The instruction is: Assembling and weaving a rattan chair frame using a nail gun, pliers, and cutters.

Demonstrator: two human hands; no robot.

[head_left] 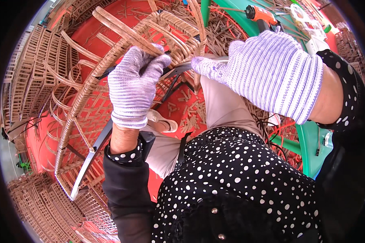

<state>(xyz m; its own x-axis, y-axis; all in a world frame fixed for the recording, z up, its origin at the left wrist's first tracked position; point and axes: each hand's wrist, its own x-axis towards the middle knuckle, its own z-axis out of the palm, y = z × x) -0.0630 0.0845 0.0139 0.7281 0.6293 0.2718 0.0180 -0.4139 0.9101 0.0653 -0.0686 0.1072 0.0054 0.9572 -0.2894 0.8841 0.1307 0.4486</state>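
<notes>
Wicker frame: I see it in front of the person, left of and between the knees; wrapped rail (106, 65) looks done.
Left hand (134, 83): grip clamped on thick brown strands (123, 33) at the frame's corner.
Right hand (267, 73): forefinger along a shiny strip (185, 66); other fingers hidden, so I cannot tell whether this grip is closed.
Left to do: I judge it partway; loose strand loops (80, 48) stick out and one strut (84, 169) is bare.

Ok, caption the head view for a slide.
Gloved left hand and right hand close together at a wicker frame above a red floor.
</notes>
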